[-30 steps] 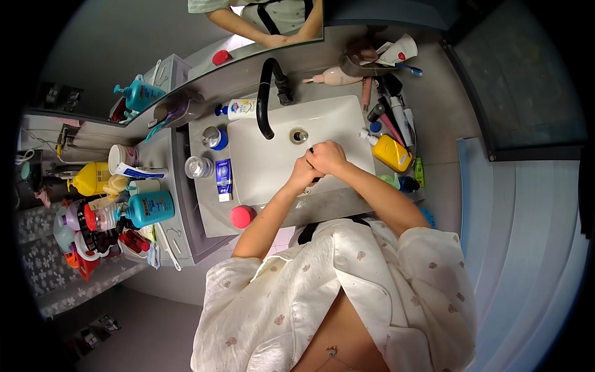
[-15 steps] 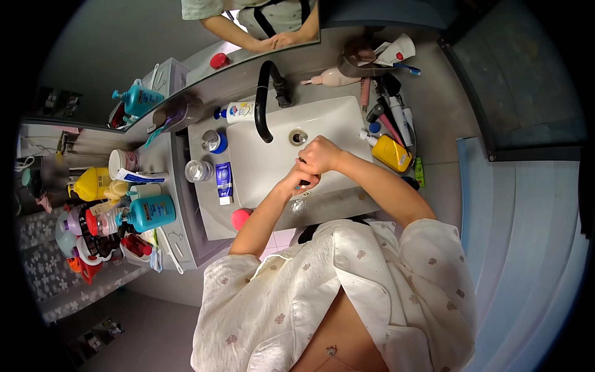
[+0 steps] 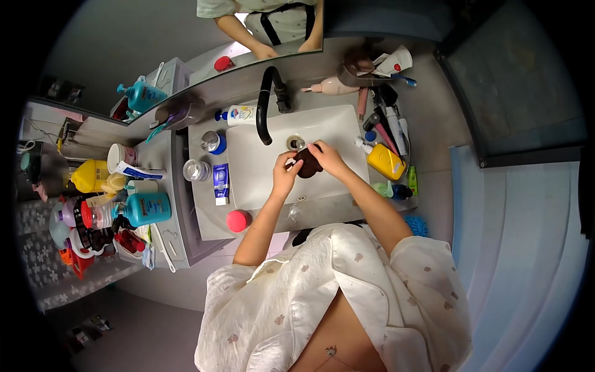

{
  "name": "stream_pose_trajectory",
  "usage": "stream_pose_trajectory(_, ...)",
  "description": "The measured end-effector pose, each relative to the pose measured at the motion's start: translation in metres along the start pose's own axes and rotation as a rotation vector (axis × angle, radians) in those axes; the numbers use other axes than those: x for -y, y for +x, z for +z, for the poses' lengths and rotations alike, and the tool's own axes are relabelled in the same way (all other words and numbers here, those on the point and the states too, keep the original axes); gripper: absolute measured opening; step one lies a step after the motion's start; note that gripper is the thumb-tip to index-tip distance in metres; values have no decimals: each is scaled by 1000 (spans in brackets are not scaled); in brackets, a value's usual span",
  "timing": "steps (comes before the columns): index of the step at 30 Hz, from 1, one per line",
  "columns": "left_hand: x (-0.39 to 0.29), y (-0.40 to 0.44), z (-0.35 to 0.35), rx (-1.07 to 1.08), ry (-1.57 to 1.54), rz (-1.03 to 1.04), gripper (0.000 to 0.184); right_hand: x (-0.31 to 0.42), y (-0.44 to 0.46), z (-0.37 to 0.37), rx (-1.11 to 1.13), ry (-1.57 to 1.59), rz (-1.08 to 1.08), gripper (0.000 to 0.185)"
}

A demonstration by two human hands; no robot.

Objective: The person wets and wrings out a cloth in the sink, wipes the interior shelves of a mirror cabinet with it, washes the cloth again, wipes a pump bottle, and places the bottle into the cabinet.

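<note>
Over the white sink [image 3: 248, 161], both hands grip a small dark brown, soft-looking cloth piece [image 3: 310, 165]; its exact kind is not clear. My left hand [image 3: 286, 173] pinches its left edge. At its upper right edge, my right hand [image 3: 329, 160] holds on with bent fingers. The cloth hangs spread between them, just below the drain [image 3: 295, 142]. A black faucet [image 3: 264, 111] arches over the basin, apart from both hands.
Left of the basin stand a white pump bottle [image 3: 240, 115], a blue tube [image 3: 220, 184] and a pink-red round item [image 3: 238, 221]. A yellow bottle [image 3: 385, 162] and several tubes line the right side. A teal pump bottle [image 3: 149, 207] stands on the left cabinet.
My hands were clenched together with a dark bit showing between them. They have moved apart, and the brown cloth is now spread open between the fingers. The view has shifted slightly.
</note>
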State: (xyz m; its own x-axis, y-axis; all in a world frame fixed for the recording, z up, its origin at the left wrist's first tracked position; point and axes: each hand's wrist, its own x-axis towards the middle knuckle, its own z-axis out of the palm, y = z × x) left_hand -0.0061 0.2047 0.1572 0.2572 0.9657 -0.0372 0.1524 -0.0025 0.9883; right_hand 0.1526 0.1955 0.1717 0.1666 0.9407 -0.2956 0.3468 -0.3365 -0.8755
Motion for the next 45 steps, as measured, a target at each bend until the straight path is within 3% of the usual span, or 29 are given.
stream_pose_trajectory(3,-14,0,0,-31,-167,-67,12,-10,-6,1,154,150,-173,43)
stream_pose_trajectory(6,-40,0,-6,4,-128,-83,11,12,-24,-17,276,176,-193,47)
stream_pose_trajectory(8,-43,5,-11,51,-118,-91,12,12,-22,-24,293,125,-216,49)
stream_pose_trajectory(10,-55,7,-10,103,-107,-100,13,23,-25,-32,237,-63,-381,51)
stream_pose_trajectory(11,-61,7,-6,86,9,-25,14,27,-28,-39,215,-236,-360,59)
stream_pose_trajectory(15,-108,8,0,59,322,379,16,31,-27,-54,178,-288,-482,60)
stream_pose_trajectory(17,-121,16,-2,72,351,424,17,36,-31,-60,369,-121,-341,62)
stream_pose_trajectory(20,-161,26,-5,127,518,527,16,43,-37,-54,313,-30,-331,67)
stream_pose_trajectory(21,-175,28,-6,218,712,509,15,45,-36,-53,312,-30,-335,67)
stream_pose_trajectory(22,-186,31,-7,308,906,487,15,47,-35,-52,316,99,-409,67)
stream_pose_trajectory(23,-193,34,-6,344,903,465,18,48,-34,-52,321,230,-480,67)
stream_pose_trajectory(26,-202,38,-1,241,930,445,18,52,-30,-54,340,355,-574,70)
stream_pose_trajectory(28,-204,27,14,160,921,518,19,53,-19,-46,127,-87,-471,64)
stream_pose_trajectory(29,-192,22,24,195,910,524,19,39,3,-34,81,-11,-503,58)
stream_pose_trajectory(30,-177,16,33,229,899,528,19,11,25,-19,-19,200,-669,50)
stream_pose_trajectory(32,-168,-2,46,210,779,442,19,35,16,-30,29,474,-339,44)
stream_pose_trajectory(33,-153,3,41,266,656,400,19,36,11,-28,-174,73,-414,37)
stream_pose_trajectory(34,-151,10,30,425,528,264,17,38,7,-33,-233,-15,-471,38)
stream_pose_trajectory(36,-138,20,11,588,311,204,16,48,5,-43,-301,-185,-336,38)
stream_pose_trajectory(38,-154,25,-4,651,362,186,13,51,3,-53,-260,-109,-448,44)
stream_pose_trajectory(40,-172,27,-11,642,436,228,12,61,-6,-61,611,546,-387,45)
stream_pose_trajectory(42,-181,34,-17,577,440,366,14,36,-1,-53,613,550,-286,46)
stream_pose_trajectory(44,-197,38,-22,474,652,459,13,43,-15,-57,817,963,167,56)
stream_pose_trajectory(45,-198,45,-25,488,702,536,20,44,-18,-60,1018,1137,131,64)
